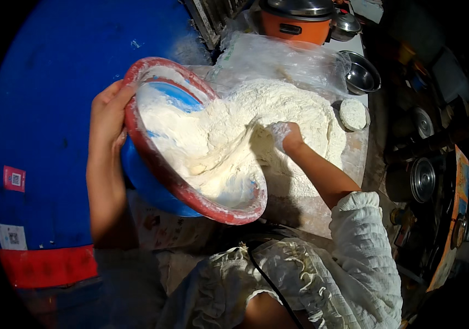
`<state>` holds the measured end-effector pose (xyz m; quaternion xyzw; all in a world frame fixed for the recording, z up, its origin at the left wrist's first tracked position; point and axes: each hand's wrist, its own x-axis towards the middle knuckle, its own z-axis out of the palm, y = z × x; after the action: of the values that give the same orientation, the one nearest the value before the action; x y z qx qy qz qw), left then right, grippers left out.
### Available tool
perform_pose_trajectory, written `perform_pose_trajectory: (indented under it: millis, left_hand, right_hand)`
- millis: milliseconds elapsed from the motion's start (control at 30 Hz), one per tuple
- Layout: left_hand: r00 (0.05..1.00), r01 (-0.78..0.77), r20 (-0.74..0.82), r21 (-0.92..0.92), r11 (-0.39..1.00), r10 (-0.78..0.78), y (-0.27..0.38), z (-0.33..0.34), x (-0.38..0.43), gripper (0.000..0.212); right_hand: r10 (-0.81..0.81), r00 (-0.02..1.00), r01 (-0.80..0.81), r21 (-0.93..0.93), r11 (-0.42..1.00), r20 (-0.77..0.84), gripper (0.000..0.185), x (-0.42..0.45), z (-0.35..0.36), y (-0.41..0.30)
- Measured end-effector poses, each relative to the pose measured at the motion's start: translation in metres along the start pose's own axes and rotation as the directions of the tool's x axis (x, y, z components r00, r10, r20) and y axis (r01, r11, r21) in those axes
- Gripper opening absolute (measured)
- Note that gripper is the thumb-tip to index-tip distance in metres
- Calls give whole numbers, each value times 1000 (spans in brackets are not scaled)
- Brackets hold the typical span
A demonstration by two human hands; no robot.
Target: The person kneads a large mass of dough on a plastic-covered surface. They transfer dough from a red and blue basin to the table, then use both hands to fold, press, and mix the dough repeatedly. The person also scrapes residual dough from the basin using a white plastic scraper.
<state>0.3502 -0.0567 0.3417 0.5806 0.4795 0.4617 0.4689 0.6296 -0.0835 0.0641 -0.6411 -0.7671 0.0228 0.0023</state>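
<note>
A blue plastic basin [154, 191] with a red rim is tipped to the right. My left hand [109, 113] grips the rim at its upper left, thumb over the edge. Inside the basin is pale, soft flour or dough [213, 144], joined over the lower rim to a large heap of the same stuff [283, 98] on a board [321, 216]. Coated in white, my right hand [286, 133] reaches into this heap beside a stretched fold. Its fingertips are hidden or blurred with the flour, so their grip is unclear.
Behind the heap lies a clear plastic bag [275, 53], next to an orange cooker [296, 28] with a lid. A steel bowl [362, 72] and a small bowl of white flour [353, 115] stand along the right edge. Lidded pots [421, 180] sit further right. A blue surface [53, 123] fills the left.
</note>
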Motion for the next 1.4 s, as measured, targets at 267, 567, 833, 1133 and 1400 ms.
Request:
perform_pose_trajectory:
  millis: [267,567,833,1133,1400]
  left_hand:
    - [999,54,4,55,997,-54,21,22,10,24]
    - [999,-5,-34,186,983,11,31,45,16,25]
    - [999,-7,46,260,966,-6,39,33,23,27]
    - [998,-19,57,199,980,7,16,-2,44,23]
    - [995,6,101,113,994,-18,18,4,46,27]
  right_hand:
    - [-267,923,243,121,963,277,19,-9,-86,-33]
    - [-531,837,536,400,743,-135,17,-3,65,-198]
    - [-226,972,233,405,884,-66,23,28,2,-173]
    - [-20,982,37,-85,996,187,20,40,-47,-71]
    - [-305,952,305,-32,952,4,32,101,-128,-17]
